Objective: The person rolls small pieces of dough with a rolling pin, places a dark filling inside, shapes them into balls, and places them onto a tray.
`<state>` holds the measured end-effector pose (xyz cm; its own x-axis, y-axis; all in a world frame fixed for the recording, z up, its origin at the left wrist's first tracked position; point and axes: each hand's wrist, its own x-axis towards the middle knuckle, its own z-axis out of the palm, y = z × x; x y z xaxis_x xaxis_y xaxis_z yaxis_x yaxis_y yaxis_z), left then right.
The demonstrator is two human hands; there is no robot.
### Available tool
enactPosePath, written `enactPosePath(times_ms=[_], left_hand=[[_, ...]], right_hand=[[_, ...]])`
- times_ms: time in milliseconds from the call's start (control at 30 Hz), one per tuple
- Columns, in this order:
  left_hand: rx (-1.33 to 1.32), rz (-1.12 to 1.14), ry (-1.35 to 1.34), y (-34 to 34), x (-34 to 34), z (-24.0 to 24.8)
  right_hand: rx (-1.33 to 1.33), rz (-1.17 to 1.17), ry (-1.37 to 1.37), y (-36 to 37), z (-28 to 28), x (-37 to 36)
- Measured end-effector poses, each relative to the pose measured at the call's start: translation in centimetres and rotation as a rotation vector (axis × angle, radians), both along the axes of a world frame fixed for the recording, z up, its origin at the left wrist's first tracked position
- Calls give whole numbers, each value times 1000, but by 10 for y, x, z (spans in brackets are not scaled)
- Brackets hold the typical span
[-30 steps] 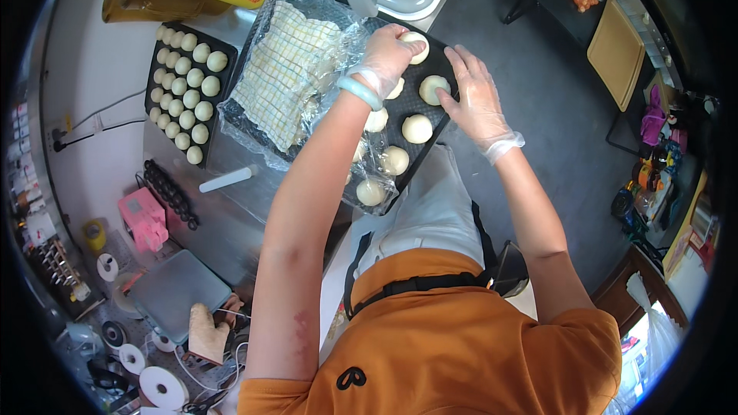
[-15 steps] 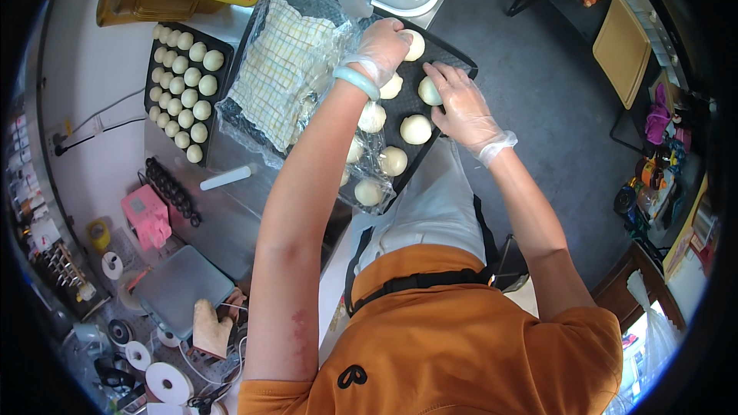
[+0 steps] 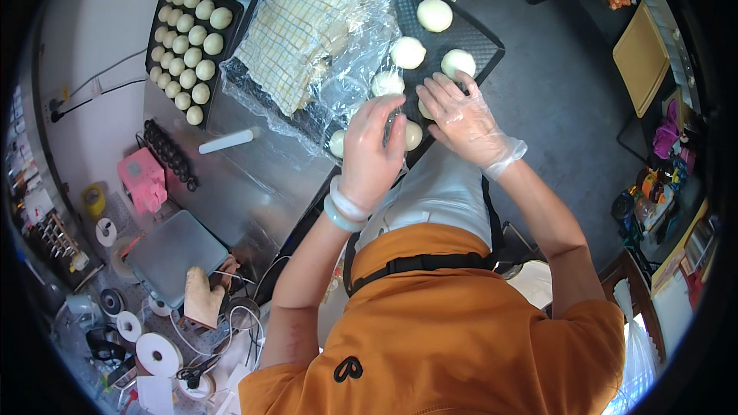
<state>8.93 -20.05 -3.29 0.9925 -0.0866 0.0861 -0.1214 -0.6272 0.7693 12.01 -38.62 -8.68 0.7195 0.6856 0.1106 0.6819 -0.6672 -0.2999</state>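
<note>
Pale round dough balls [image 3: 435, 15] rest on a black tray [image 3: 478, 40]. My gloved right hand [image 3: 466, 121] lies over the tray's right edge, open, fingers stretched out. Under its fingertips a dough ball [image 3: 425, 110] is partly covered; just beyond them sits another dough ball [image 3: 458, 63]. In a clear glove too, my left hand [image 3: 373, 155] hovers at the tray's near side. Its thumb and bent fingers are apart, with a dough ball [image 3: 413, 136] just right of it. Crumpled clear plastic film [image 3: 360, 69] and a checked cloth [image 3: 288, 38] cover the tray's left part.
A second black tray [image 3: 227, 43] at the left holds rows of dough balls. On the steel table [image 3: 254, 177] lies a white stick-like tool [image 3: 227, 141]. A pink box [image 3: 143, 175], a lidded container [image 3: 181, 257] and an oven mitt [image 3: 204, 298] stand nearer left.
My left hand has drawn back from the tray's far end to its near side, leaving the dough ball there. My right hand has moved nearer, from one dough ball to another. The view has shifted.
</note>
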Motion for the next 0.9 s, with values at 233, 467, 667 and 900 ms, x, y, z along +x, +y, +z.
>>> enactPosePath(times_ms=[233,467,667,900], left_hand=[[-96,202,168,27,-51,-6],[-159,284,214,40,-72,-6],[-184,365,274,54,-86,1],[-191,410,251,67,-98,1]], right_hand=[[-141,114,-98,12,-20,4],[-15,33,86,22,-19,-3],[-82,132,106,25,9,-13],[-110,230,-32,44,-9,-18]])
